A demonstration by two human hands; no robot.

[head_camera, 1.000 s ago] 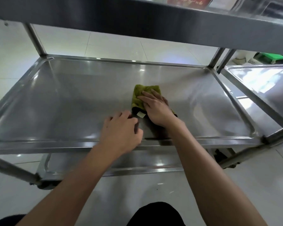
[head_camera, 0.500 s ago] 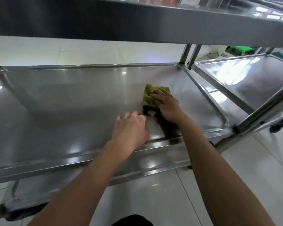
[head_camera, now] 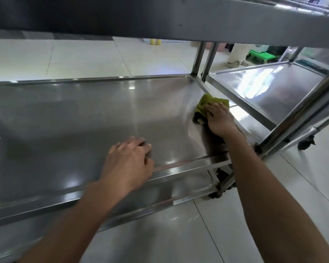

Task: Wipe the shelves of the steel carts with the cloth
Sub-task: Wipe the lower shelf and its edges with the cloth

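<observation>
So my right hand (head_camera: 219,118) is flat on the crumpled yellow-green cloth (head_camera: 210,102), fingers straight and pressing it down on the shiny stainless steel middle shelf (head_camera: 84,114), over at the right of the frame, right up against the shelf's raised right edge. My left hand (head_camera: 130,164) sits lower centre, palm on the shelf's front rim, fingers loosely bent with the tips resting on the steel, holding nothing. A second steel cart shelf (head_camera: 277,86) stands just beside it in the upper right, and glossy white floor tiles (head_camera: 74,57) show behind.
</observation>
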